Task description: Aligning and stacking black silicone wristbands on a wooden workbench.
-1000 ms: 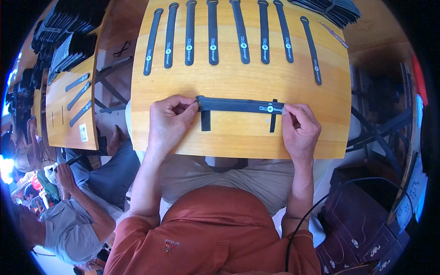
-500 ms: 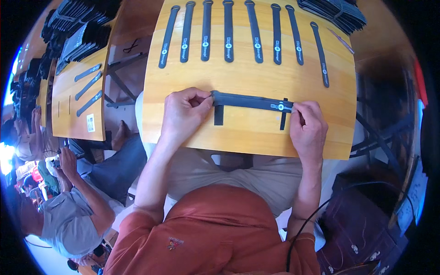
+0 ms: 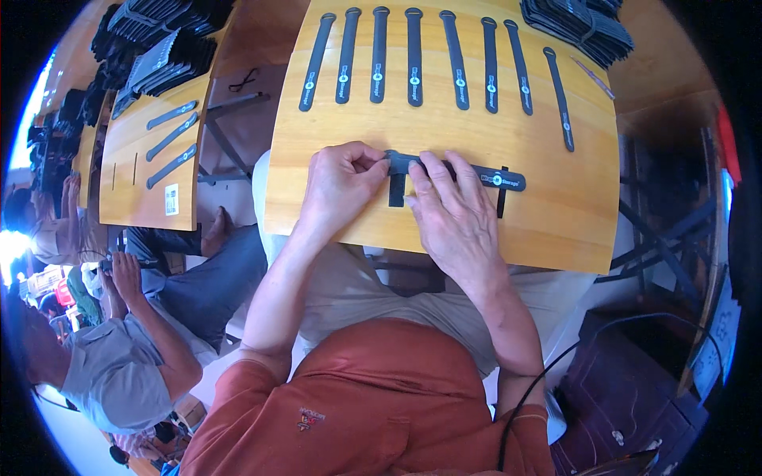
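A dark grey strap with a white printed mark lies crosswise on the wooden table near its front edge. My left hand pinches the strap's left end between thumb and fingers. Across the strap's middle lies my right hand, fingers stretched out and pressing on it, hiding part of it. Under the strap, a wide black strip shows between my hands, and a narrow black strip shows near the printed end.
Several similar straps lie in a row along the table's far side. A bundled stack of dark straps and a thin pen-like tool are at the far right. To the left, a co-worker sits at another table holding more straps.
My right hand has let go of the strap's right end and moved left, now flat on its middle. My left hand still pinches the left end. The view has shifted slightly.
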Motion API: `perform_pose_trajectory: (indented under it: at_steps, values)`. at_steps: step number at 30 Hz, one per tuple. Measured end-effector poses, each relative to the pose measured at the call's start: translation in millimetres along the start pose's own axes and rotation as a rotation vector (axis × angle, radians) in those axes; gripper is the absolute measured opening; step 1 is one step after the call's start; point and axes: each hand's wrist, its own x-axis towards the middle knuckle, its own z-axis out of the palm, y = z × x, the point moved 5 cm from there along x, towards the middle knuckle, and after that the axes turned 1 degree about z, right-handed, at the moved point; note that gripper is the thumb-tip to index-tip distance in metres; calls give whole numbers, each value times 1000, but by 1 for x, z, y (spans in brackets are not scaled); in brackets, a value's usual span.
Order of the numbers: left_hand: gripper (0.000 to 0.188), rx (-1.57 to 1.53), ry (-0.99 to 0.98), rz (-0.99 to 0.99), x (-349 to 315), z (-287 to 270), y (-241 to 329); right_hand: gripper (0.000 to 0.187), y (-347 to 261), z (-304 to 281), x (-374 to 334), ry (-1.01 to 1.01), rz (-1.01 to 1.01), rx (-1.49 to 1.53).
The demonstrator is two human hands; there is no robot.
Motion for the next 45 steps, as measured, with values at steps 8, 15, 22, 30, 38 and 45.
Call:
perform_pose_trajectory:
  at_steps: [8, 15, 22, 30, 38, 45]
  values:
    - [15, 22, 11, 28, -1, -1, 2, 43, 1, 11, -3, -68, 3, -21]
    - [16, 150, 77, 219, -9, -5, 20, 41, 0, 14, -7, -30, 7, -43]
    - [34, 720, 124, 665, -44, 10, 32, 39, 1, 16, -9, -1, 12, -21]
    - [51, 910, -77, 766, -54, 10, 31, 39, 20, 9, -27, -6, 62, 10]
    - [51, 871, -102, 786, -53, 0, 27, 42, 80, -32, -69, 34, 228, -79]
    - [55, 894, -129, 767, -56, -5, 24, 38, 96, -44, -58, -6, 249, 69]
